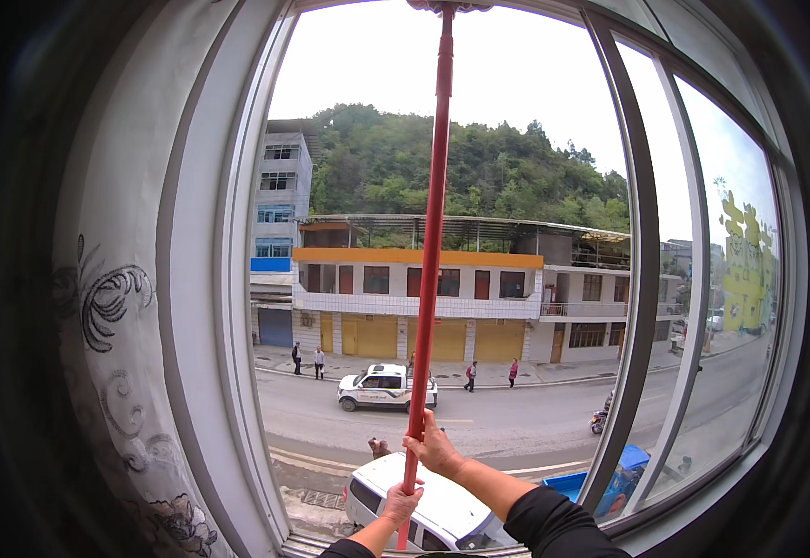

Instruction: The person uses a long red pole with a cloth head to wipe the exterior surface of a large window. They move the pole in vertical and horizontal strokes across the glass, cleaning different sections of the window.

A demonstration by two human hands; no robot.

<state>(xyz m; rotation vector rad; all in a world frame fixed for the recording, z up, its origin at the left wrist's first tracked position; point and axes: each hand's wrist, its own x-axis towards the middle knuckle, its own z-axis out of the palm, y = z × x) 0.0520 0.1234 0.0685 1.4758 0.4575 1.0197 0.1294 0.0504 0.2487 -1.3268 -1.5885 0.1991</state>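
Note:
A long red telescopic pole [433, 244] runs upright through the view in front of the window opening. My right hand [438, 448] grips it on the lower part. Just below, my left hand [401, 503] is closed around the same pole. At the top edge of the view, the pole meets a mop-like head [449, 6], mostly cut off by the picture's rim. The pole's lower end passes down near the window sill. Around the pole is the light metal window frame [234, 279], its opening giving onto a street.
A sliding window sash [638, 279] stands on the right, with yellow decals [743, 265] on the glass. At left hangs a pale curtain [118, 279] with dark embroidery. Below are a parked white vehicle [440, 495], a blue truck [628, 474], a white pickup [380, 385] and several people.

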